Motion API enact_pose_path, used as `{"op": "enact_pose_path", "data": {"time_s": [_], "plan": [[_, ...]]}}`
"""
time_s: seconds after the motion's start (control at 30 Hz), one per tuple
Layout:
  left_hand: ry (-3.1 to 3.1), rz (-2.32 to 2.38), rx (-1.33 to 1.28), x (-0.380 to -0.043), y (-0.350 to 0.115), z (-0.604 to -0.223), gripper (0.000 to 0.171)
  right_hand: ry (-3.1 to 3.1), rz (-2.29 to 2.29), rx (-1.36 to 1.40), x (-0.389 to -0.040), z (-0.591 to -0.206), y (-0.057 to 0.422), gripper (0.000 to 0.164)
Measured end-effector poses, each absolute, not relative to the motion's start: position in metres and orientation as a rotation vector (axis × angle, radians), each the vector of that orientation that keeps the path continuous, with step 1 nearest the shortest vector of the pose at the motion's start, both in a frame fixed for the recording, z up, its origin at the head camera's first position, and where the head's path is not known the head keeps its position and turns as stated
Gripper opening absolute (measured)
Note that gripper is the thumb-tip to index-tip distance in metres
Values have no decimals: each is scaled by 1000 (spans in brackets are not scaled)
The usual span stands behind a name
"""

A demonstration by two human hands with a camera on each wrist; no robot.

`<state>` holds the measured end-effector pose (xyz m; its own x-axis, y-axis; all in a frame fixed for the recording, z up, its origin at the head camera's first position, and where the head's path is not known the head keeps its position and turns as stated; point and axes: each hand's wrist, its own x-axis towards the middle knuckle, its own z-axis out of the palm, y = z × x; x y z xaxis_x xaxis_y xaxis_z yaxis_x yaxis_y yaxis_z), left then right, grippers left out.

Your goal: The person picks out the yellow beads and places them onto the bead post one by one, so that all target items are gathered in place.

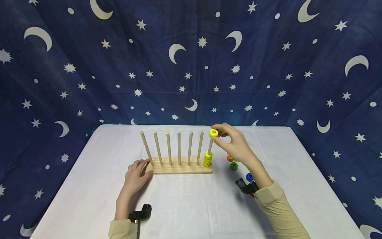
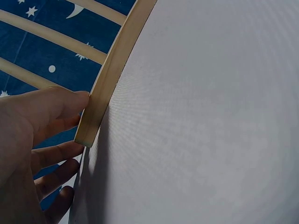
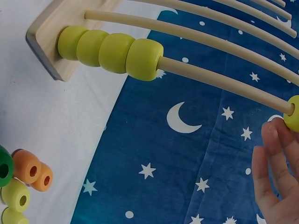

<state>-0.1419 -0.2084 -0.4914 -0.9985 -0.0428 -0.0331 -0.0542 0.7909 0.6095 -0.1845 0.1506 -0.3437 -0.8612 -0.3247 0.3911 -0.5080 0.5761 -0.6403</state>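
Note:
A wooden rack with a flat base [image 1: 179,170] and a row of upright pegs stands on the table. My left hand [image 1: 135,176] holds the left end of the base, its thumb at the front edge in the left wrist view. My right hand [image 1: 234,142] pinches a yellow bead [image 1: 213,133] at the top of the rightmost peg. The peg's tip shows in the bead's hole. Lower on that peg [image 3: 224,83], several yellow beads [image 3: 144,59] are stacked down to the base. The other pegs carry no beads.
Right of the rack lie loose beads: green [image 1: 234,166], orange [image 1: 230,157], blue [image 1: 249,177], and yellow ones [image 3: 16,195]. A red one is partly hidden under the right wrist. White cloth [image 1: 179,205] covers the table; a dark blue star-and-moon curtain [image 1: 191,76] hangs behind.

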Motion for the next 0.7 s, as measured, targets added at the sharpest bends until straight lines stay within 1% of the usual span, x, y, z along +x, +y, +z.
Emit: {"op": "enact_pose_path", "data": {"time_s": [0.4,0.7], "plan": [[2959,1008,-76,-142,-208,-491,56,-2544,1149,716,-187,-347,153,37],[2970,1015,-67,-141,-208,-491,56,-2500,1139,743,-188,-350,157,30]]}}
